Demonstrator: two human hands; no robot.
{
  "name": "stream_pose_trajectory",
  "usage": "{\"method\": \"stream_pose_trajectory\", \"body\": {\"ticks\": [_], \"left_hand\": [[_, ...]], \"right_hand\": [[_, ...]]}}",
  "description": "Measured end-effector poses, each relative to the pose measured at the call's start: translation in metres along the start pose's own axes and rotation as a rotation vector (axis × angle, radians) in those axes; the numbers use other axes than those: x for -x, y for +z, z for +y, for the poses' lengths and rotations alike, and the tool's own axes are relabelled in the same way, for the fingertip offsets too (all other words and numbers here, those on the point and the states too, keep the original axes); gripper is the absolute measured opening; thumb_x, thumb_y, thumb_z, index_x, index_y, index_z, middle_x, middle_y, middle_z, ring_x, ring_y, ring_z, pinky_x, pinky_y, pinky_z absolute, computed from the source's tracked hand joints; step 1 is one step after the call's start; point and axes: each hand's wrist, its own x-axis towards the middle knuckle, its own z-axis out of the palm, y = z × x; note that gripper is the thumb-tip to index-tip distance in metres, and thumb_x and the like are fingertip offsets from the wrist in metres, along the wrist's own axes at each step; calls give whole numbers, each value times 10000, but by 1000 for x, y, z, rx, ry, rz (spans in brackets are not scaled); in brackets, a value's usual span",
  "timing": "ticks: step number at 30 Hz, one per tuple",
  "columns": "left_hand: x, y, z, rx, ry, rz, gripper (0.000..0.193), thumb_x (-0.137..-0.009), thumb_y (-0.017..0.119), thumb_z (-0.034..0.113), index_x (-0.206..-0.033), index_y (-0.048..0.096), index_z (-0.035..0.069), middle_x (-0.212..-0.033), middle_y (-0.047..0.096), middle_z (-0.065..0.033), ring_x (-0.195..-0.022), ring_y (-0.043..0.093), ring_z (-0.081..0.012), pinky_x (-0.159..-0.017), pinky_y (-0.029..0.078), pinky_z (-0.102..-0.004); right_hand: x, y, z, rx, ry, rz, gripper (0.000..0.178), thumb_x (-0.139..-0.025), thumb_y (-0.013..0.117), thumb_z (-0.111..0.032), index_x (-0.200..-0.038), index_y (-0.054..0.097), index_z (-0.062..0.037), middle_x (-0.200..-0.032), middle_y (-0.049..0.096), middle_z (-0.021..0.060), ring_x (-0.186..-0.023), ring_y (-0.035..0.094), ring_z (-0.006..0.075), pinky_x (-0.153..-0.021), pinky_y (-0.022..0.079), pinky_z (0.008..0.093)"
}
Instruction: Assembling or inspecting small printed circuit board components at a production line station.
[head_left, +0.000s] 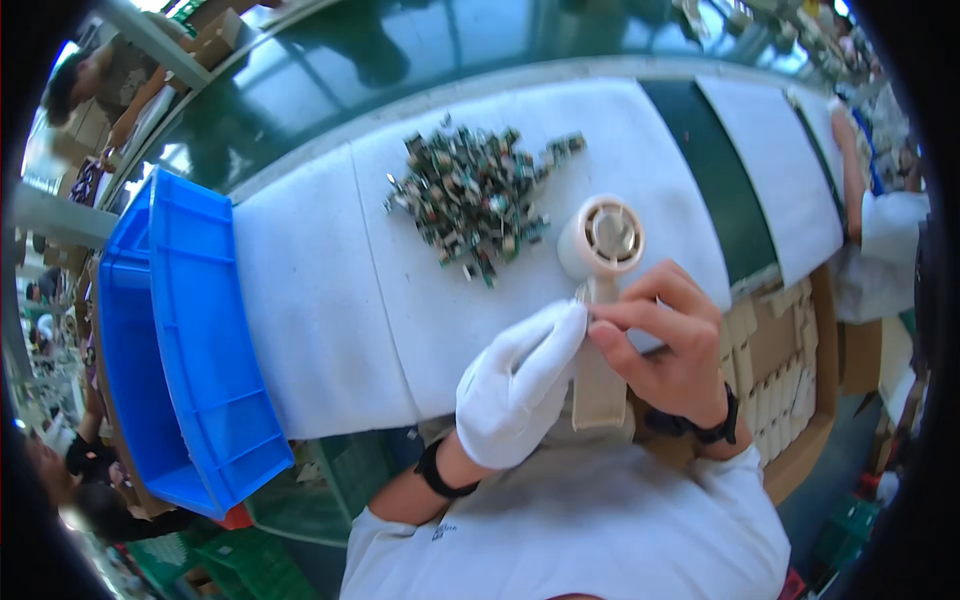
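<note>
A pale handheld fan (600,392) lies in front of me, its round head toward the far side and its flat handle running toward my body. My left hand (520,385), in a white glove, is closed at the left side of the handle, with some fingers hidden. My bare right hand (665,345) pinches thumb and forefinger together just above the handle, close to the gloved fingertips. Whatever small thing sits between those fingers is too small to make out. Beyond the fan is a heap of small green circuit boards with metallic parts (470,190).
A blue plastic bin (205,330) stands tilted at the left. White sheeting (310,300) covers the worktable. At the right, a cardboard box (800,420) holds rows of pale parts. A green surface (400,70) runs along the back. Other people are at both sides.
</note>
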Motion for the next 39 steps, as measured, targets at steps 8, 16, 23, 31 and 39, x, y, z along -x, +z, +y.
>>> {"method": "stream_pose_trajectory", "body": {"ticks": [8,16,23,31,39], "left_hand": [[-2,1,3,100,-71,84,397,-829,786,-30,-1213,722,48,-1115,733,-150,-938,730,-286,-810,599,-355],[-9,3,5,80,-69,197,406,-848,803,66,-1239,694,80,-1101,727,-150,-915,724,-310,-782,598,-374],[-8,6,0,53,-38,195,406,-861,782,80,-1253,678,92,-1076,721,-110,-895,708,-292,-766,589,-373],[-9,2,1,43,-23,145,392,-861,766,76,-1245,685,91,-1066,722,-85,-878,706,-270,-752,585,-369],[-5,-6,0,87,-44,75,394,-828,781,56,-1214,709,86,-1066,727,-85,-849,710,-269,-744,582,-360]], "right_hand": [[-55,-32,25,-190,142,-432,628,-814,839,-88,-1399,613,-53,-1249,666,118,-1104,653,232,-980,519,363],[-138,-73,155,-270,429,-341,617,-883,815,-213,-1429,581,-45,-1269,661,61,-1112,632,152,-970,527,308],[-197,-12,207,-268,715,-23,627,-942,757,-360,-1435,560,-28,-1293,657,84,-1118,664,194,-980,529,299],[-166,-10,100,-102,221,-375,360,-977,716,-202,-1291,671,-32,-1179,720,75,-1015,690,134,-878,559,289],[-51,-45,22,-165,222,-520,188,-935,747,-105,-1100,761,-16,-991,786,102,-892,760,171,-804,582,279]]}}
